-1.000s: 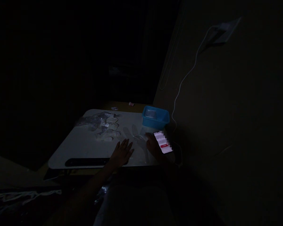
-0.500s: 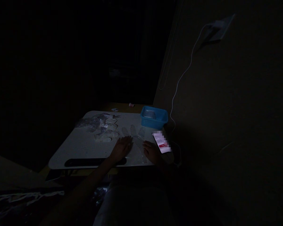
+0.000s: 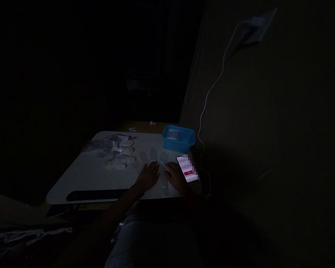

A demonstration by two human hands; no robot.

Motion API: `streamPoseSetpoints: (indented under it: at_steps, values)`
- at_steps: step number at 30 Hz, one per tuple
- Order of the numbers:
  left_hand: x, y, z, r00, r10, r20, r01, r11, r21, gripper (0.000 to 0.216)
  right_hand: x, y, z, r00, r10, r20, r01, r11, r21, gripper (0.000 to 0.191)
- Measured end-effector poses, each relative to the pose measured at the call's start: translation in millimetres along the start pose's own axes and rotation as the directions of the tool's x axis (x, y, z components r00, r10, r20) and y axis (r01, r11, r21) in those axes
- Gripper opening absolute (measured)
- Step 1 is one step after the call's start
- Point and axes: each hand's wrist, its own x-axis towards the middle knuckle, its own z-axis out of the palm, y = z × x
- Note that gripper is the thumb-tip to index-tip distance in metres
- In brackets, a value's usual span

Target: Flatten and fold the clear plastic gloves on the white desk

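A clear plastic disposable glove (image 3: 163,186) lies spread on the white table, its fingers pointing away from me. My left hand (image 3: 148,175) rests flat on the middle of the glove, with its fingers stretched out. At the glove's right side is my right hand (image 3: 175,176), its thumb and fingers apart and slightly bent, touching the glove's edge. I see nothing held in either hand, though the dim light hides detail. Just right of that hand lies a phone (image 3: 187,169) with a lit screen.
A blue basket (image 3: 176,145) with a clear packet (image 3: 173,134) inside stands at the back right of the white table (image 3: 89,167). Crumpled plastic and several gloves (image 3: 118,162) lie on the left. A white cable (image 3: 206,100) runs down the wall from a socket.
My left hand has slid right, further over the glove. My right hand's fingers have shifted slightly forward along its edge. The whole view has moved a little.
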Motion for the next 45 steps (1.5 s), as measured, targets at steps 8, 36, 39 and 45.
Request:
streamPoseSetpoints:
  at_steps: [8, 36, 39, 45]
  values:
    - [-0.6, -0.3, -0.2, 1.0, 0.007, -0.001, -0.007, 1.0, 0.002, 0.047, 9.6, 2.7, 5.6, 0.999, -0.016, 0.037, 0.014, 0.998, 0.056, 0.051]
    - [0.8, 1.7, -2.4, 0.999, -0.014, 0.03, 0.015, 0.999, -0.043, 0.047, -26.9, -1.7, -4.3, 0.972, -0.194, 0.134, 0.195, 0.981, 0.004, 0.045]
    - [0.2, 1.5, -4.1, 1.0, -0.004, 0.023, 0.005, 0.999, -0.041, 0.048, -11.8, -1.7, 0.9, 0.967, -0.203, 0.157, 0.217, 0.973, -0.082, 0.044]
    - [-0.6, 1.0, -2.3, 1.0, 0.008, 0.001, -0.008, 0.999, -0.036, 0.048, 12.7, 17.0, 10.5, 0.96, -0.218, 0.178, 0.246, 0.958, -0.149, 0.041]
